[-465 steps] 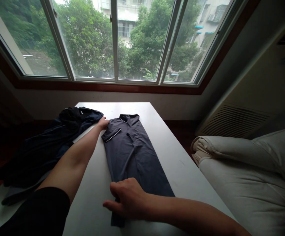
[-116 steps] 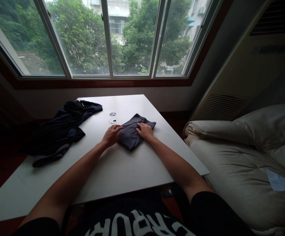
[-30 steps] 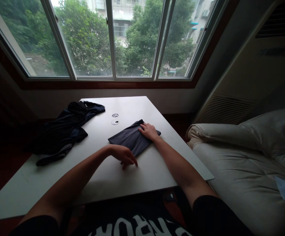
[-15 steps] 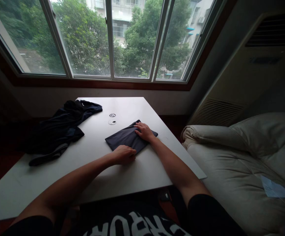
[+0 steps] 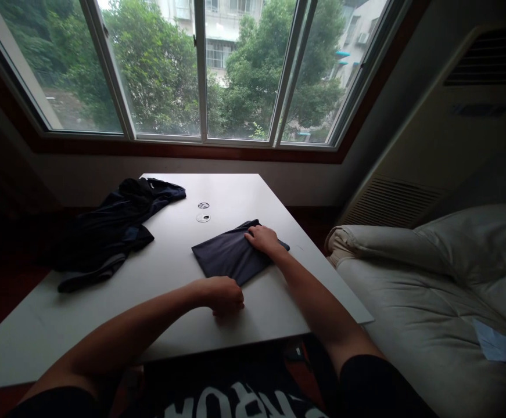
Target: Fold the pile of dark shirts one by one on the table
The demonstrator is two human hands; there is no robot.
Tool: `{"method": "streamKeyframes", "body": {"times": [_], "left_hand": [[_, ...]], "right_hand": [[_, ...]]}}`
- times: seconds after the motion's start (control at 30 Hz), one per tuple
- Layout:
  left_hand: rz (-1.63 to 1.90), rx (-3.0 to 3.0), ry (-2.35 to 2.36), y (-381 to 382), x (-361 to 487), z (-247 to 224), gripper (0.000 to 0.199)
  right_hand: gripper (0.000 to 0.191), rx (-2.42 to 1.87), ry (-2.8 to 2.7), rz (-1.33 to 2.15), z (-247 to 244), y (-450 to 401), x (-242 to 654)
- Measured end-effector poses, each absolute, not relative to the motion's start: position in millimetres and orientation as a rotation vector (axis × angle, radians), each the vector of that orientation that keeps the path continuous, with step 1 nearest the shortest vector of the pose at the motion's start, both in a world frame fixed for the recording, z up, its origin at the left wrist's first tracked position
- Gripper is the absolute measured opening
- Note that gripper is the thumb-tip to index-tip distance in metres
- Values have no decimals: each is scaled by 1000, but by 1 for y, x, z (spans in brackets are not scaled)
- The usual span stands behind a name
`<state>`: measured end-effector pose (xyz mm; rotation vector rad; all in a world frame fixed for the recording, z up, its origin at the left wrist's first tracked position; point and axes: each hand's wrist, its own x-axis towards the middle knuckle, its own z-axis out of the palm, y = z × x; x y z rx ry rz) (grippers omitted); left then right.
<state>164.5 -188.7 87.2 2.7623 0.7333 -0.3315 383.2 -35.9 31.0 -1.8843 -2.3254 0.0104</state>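
A folded dark grey garment [image 5: 224,255] lies on the white table [image 5: 274,302] in front of me; its exact kind does not show. My left hand [image 5: 226,297] is closed at the garment's near edge, and creases in the cloth run towards that fist. The pinched cloth itself is mostly hidden by the fingers. On the right part of the garment rests my right hand [image 5: 263,239], palm down, its fingers stretched over the top near the far edge.
Dark clothes [image 5: 117,226] lie heaped over the table's left edge. Two round cable-hole covers [image 5: 203,218] sit in the tabletop beyond the garment. A cream sofa [image 5: 409,290] stands at the right, with a pale sheet [image 5: 499,341] on it. A window is behind the table.
My left hand has drawn back towards me, and the garment's near edge is stretched that way. The right hand stays on the cloth, its fingers closer together. The view has shifted slightly.
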Motion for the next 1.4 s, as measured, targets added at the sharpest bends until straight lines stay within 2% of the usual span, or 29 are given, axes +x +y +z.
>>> {"method": "streamKeyframes", "body": {"times": [0.1,0.2,0.27,0.33,0.43,0.5,0.6,0.87,1.0,1.17,1.33,1.4], "left_hand": [[-500,2587,533,-195,164,92,37],[-327,2471,417,-192,167,96,29],[-37,2639,671,-183,169,92,26],[215,2791,1116,-170,169,78,27],[358,2786,1552,-148,162,47,46],[336,2743,1616,-137,157,27,65],[262,2694,1584,-129,154,8,75],[231,2636,1552,-127,156,5,79],[241,2616,1512,-114,147,4,78],[243,2518,1527,-79,126,3,70],[249,2426,1662,-58,113,-2,68],[247,2414,1680,-58,113,-4,69]], "right_hand": [[43,-1941,-2275,-77,36,-45,383],[38,-1658,-2373,-100,35,-51,381],[37,-1402,-2472,6,30,-53,378],[40,-1229,-2539,150,23,-52,375],[45,-1180,-2570,262,12,-43,377],[48,-1278,-2554,263,6,-35,383],[53,-1537,-2509,239,3,-19,396],[73,-2114,-2147,250,3,-4,418],[71,-2227,-1962,108,6,-11,432],[56,-1834,-2112,-124,12,-26,410],[56,-1417,-2479,65,5,-46,364],[57,-1395,-2558,128,2,-47,360]]}}
